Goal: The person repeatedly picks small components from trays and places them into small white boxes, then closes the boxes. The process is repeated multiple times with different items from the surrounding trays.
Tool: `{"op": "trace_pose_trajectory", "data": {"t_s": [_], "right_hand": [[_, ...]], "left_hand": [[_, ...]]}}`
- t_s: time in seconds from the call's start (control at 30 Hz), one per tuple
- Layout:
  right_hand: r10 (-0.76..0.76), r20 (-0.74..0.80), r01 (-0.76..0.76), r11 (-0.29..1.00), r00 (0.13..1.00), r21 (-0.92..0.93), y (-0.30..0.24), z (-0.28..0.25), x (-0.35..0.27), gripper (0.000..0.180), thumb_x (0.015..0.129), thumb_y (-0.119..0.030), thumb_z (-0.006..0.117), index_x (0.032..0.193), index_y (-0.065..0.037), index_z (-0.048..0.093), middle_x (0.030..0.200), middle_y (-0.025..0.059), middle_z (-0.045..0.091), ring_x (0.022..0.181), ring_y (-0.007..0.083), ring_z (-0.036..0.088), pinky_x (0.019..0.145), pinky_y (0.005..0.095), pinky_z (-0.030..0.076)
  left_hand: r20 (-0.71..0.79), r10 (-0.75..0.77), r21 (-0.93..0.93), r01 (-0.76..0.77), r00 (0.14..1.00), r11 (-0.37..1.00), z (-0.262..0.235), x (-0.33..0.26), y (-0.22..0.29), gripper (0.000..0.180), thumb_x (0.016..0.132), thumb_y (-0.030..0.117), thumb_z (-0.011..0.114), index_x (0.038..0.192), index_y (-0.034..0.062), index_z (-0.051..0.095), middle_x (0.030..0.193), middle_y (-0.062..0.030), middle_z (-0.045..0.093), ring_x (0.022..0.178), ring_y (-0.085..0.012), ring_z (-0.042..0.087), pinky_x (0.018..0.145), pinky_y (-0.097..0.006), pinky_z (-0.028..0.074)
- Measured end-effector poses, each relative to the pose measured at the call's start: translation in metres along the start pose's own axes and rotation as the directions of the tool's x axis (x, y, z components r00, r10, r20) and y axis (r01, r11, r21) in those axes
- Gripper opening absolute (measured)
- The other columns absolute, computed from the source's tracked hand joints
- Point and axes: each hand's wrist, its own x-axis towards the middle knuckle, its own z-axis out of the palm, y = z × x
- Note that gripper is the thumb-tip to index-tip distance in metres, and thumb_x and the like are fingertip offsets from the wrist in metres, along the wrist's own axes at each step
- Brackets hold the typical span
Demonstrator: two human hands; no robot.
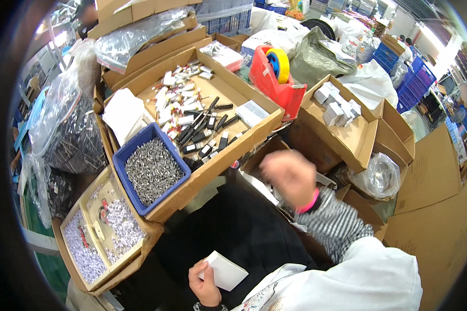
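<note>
Two hands are seen, one held low and one raised. By the left hand (207,284) a single flat white box (226,271) is gripped at its left side, between the thumb and the bent fingers, and is held tilted above the dark cloth (233,223) over the lap. The right hand (290,176), ringed by one pink band (310,202) at the wrist, is blurred above an open carton (274,144); whether its fingers are closed on anything cannot be told.

One large cardboard tray (228,159) is set ahead. In it are strewn many black sticks (207,150) and many small white parts (179,98), both too jumbled to be counted. One stack of white sheets (123,115) is laid at its left side. One blue bin (168,193), filled with uncountable small metal pieces (151,168), is placed at the near left corner. Below it, one shallow tray (96,236) is split into at least two compartments, both strewn with tiny pale pieces (122,228).

One red tape dispenser (288,98), fitted with one yellow roll (278,65), is stood beyond the large tray's right edge. Several small white boxes (338,110), overlapped so that no exact count can be given, are gathered in one smaller cardboard tray (367,147) at the right. Near it, one clear bag (379,176) is seen.
</note>
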Motion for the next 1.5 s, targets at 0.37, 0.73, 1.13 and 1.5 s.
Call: {"op": "trace_pose_trajectory", "data": {"t_s": [0.37,0.73,1.13,1.5], "right_hand": [[0.609,0.120,-0.621,0.767,0.784,0.163,0.072,-0.077,0.140,0.029,0.088,-0.032,0.060,0.106,-0.009,0.066,0.094,-0.0040,0.065,0.081,0.0030,0.050,0.066,0.0200,0.035],[0.637,-0.042,-0.544,0.690,0.770,0.477,0.047,-0.070,0.147,0.029,0.083,-0.032,0.068,0.091,-0.004,0.065,0.080,-0.0021,0.055,0.073,0.0055,0.044,0.066,0.0210,0.032],[0.740,0.183,-0.598,0.344,0.647,0.724,0.058,-0.066,0.091,0.021,0.090,-0.023,0.060,0.097,-0.004,0.059,0.092,0.0039,0.064,0.080,0.0113,0.061,0.064,0.0214,0.050],[0.685,0.364,-0.559,0.076,0.631,0.826,0.024,-0.025,0.049,0.012,0.093,-0.017,0.056,0.096,-0.006,0.056,0.086,0.0019,0.060,0.077,0.0102,0.058,0.067,0.0226,0.050]], "left_hand": [[-0.001,-0.048,0.002,0.048,0.999,0.999,0.014,-0.014,0.004,0.017,0.087,0.000,0.060,0.105,0.0004,0.058,0.102,-0.0071,0.060,0.087,-0.0110,0.054,0.079,-0.024,0.046],[-0.017,-0.031,0.065,0.032,0.999,0.997,0.016,-0.018,0.012,0.019,0.087,0.001,0.061,0.106,-0.0003,0.057,0.100,-0.0061,0.060,0.085,-0.0101,0.054,0.078,-0.023,0.045],[0.023,-0.005,0.133,0.002,1.000,0.991,0.012,-0.020,0.012,0.023,0.087,0.001,0.060,0.110,-0.0016,0.055,0.104,-0.0086,0.059,0.091,-0.0132,0.055,0.082,-0.025,0.045],[-0.001,0.069,0.263,-0.067,0.998,0.963,0.019,-0.013,0.035,0.024,0.085,-0.003,0.057,0.108,0.0013,0.054,0.109,-0.0135,0.058,0.098,-0.0199,0.057,0.088,-0.032,0.045]]}}
